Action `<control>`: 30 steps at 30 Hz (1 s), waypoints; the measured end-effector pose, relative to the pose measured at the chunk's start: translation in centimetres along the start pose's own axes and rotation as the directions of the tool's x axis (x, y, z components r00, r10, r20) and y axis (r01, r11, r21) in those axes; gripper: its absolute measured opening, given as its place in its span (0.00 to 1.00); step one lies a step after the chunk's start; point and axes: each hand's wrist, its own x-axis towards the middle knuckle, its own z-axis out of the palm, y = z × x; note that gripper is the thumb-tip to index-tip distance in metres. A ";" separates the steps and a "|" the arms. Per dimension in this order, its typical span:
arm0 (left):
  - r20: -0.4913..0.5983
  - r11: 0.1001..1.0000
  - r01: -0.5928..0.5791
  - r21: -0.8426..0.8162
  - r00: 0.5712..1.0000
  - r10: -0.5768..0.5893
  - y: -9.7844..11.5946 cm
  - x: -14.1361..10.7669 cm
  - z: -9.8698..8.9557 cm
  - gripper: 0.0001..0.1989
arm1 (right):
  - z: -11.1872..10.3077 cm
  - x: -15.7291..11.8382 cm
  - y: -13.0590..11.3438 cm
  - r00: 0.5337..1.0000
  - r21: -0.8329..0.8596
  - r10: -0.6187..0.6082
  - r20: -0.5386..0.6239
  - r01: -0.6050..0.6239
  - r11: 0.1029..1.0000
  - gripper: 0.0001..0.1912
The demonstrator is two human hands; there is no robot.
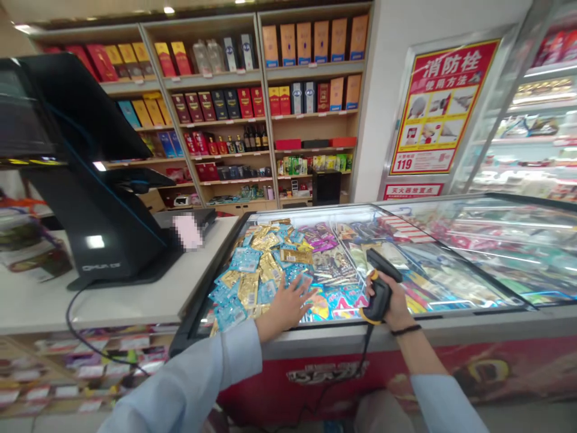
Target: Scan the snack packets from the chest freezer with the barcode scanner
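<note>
Small gold packets [248,290] and blue packets [246,260] lie in a loose heap on the glass top of a chest freezer [297,344]. My left hand [285,308] is spread palm down at the near right edge of the heap, its fingers apart. Whether it touches the glass or a packet, I cannot tell. In my right hand [399,311] is a black and yellow barcode scanner [380,296], gripped by its handle over the freezer's front part. Its cable hangs down the freezer's red front.
Left of the freezer, a white counter [148,304] carries a black checkout terminal [112,240] with a trailing cable. Colourful ice cream packs [331,264] show under the glass. Shelves of boxed goods [216,108] line the back wall, beside a red fire-hydrant sign [444,108].
</note>
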 end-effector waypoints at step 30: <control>0.262 0.923 0.385 -0.018 0.892 -0.367 -5.8 10.6 1.0 0.30 | -0.8 -0.2 1.3 0.999 -0.005 0.023 0.047 -0.022 1.000 0.15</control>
